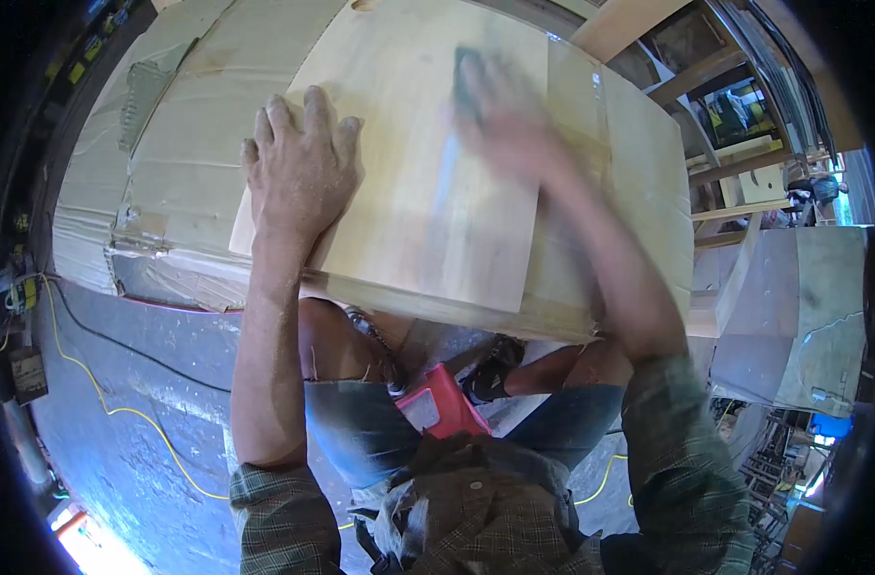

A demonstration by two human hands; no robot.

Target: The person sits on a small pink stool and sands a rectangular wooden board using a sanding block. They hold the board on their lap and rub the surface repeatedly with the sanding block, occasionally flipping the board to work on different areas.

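A pale wooden board (pixel 399 192) lies flat on a cardboard-covered work surface (pixel 198 144) in front of me. My left hand (pixel 301 158) rests palm down on the board's left side, fingers spread and nothing held. Over the board's upper right, my right hand (pixel 502 115) is smeared by motion. Under its fingertips shows a dark green sheet or pad (pixel 466 81), which looks like sandpaper, pressed to the wood. Part of that piece is hidden by the hand.
A red plastic stool (pixel 442 402) is between my legs. A yellow cable (pixel 121 410) and a black cable (pixel 140 353) run over the floor at left. Wooden shelving (pixel 715 172) stands at the right, with a grey panel (pixel 792 307) below it.
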